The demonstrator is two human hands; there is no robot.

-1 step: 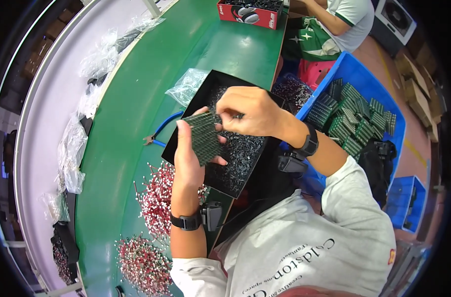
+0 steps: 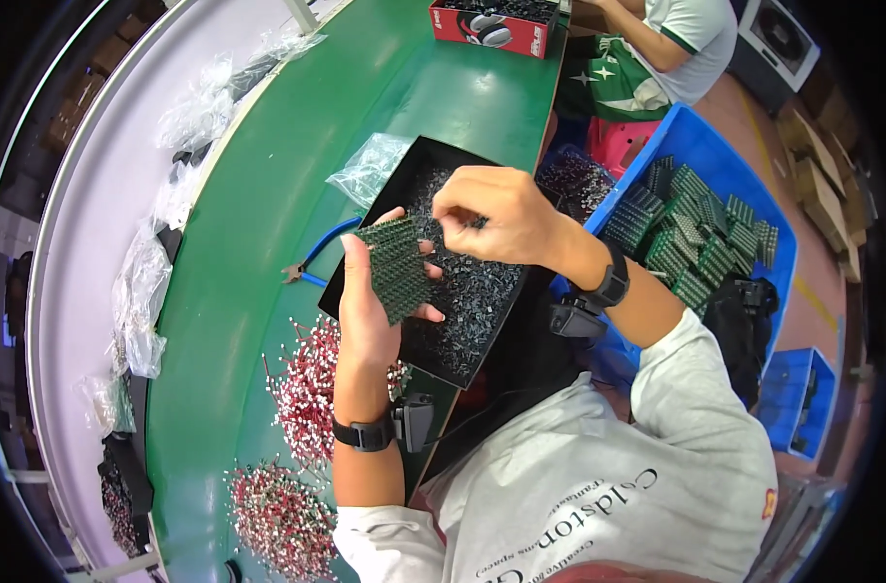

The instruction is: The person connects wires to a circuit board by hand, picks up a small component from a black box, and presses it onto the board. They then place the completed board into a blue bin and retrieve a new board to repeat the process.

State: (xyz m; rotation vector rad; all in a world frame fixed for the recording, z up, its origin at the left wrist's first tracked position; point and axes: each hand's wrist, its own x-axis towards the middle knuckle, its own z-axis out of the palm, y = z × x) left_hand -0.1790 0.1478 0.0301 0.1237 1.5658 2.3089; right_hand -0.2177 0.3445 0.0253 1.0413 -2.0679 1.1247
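Note:
A green circuit board panel, its face covered with rows of small parts, stands tilted in my left hand. The thumb presses its left edge, and fingertips show past its right edge. Just right of the panel, my right hand is closed in a pinch; anything between its fingertips is too small to make out. Both hands are over a black box holding many small black pieces. Blue-handled cutters lie left of the box, partly hidden by the panel and left hand.
Red-and-white wire piles lie on the green table. A clear plastic bag touches the box's far side. To the right, a blue bin holds several board panels. A red carton and another person are farther off.
My right hand has shifted slightly right, away from the panel. The panel has turned a little, so its face shows more clearly; my left hand keeps hold of it.

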